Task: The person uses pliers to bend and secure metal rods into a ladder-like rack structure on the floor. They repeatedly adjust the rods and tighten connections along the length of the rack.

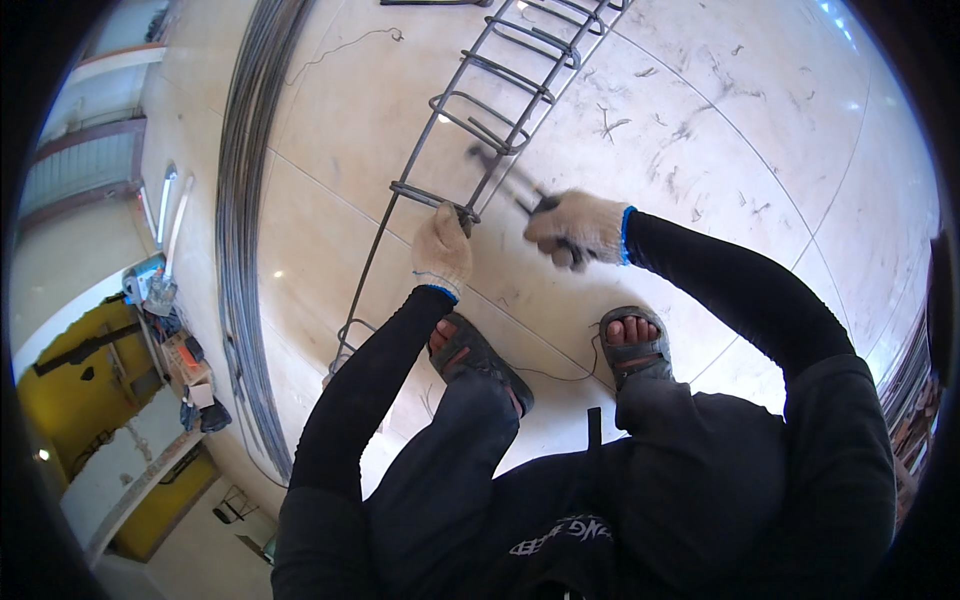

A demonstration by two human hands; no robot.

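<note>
A ladder-like rebar cage (468,68) of long rods and bent stirrups runs from the far top down toward my left foot. My left hand (441,247), in a cream knit glove, is closed at the corner of the nearest large stirrup (425,196), where it meets the right-hand rod. The exact fingertip grip is partly hidden. To its right, my gloved right hand (582,228) is closed around a dark hand tool (515,185) with a slim shaft and a hooked-looking head. Motion blurs the tool, its head lying just right of the cage.
A long bundle of steel rods (238,200) lies left of the cage. Bits of wire (610,123) are scattered over the tiled floor (740,180). A thin wire (555,378) lies between my sandalled feet. Boxes and tools (185,360) sit at the far left.
</note>
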